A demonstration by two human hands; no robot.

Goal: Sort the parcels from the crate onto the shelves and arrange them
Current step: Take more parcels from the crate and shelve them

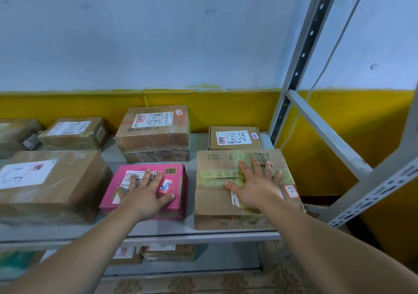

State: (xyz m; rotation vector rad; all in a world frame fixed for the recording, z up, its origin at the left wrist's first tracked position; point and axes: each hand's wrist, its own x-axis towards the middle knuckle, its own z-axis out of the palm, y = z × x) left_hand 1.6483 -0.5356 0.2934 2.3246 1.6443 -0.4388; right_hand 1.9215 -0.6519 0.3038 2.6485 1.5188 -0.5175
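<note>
Neither grip holds anything: left hand flat on the pink parcel, right hand flat on the brown parcel.

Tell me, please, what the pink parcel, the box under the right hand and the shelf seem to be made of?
The pink parcel looks like printed cardboard with a matte pink face; its worn lower edge shows brown board. The box under the right hand seems plain brown corrugated cardboard, creased, its seam sealed with glossy yellowish tape. The shelf looks like grey painted metal, smooth, with a slotted upright beside it.
</note>
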